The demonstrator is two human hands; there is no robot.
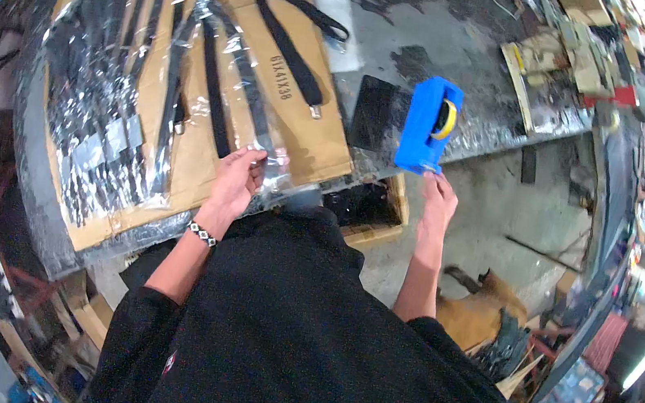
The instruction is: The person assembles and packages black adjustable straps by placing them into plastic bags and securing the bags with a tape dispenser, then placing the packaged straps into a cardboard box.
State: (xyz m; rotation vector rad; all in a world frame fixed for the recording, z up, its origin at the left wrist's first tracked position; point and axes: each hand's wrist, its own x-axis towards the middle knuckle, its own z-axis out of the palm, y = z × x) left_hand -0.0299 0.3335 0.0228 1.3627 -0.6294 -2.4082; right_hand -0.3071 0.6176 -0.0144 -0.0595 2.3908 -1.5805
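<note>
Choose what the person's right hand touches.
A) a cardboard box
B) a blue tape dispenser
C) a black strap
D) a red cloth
B: the right hand touches the bottom of the blue tape dispenser; the left hand lies on the bagged black straps.

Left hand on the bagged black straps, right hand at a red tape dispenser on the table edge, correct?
No: the tape dispenser is blue, not red, as the head view shows. The left hand is on the bagged black straps, and the right hand is at the dispenser on the edge of the table.
</note>
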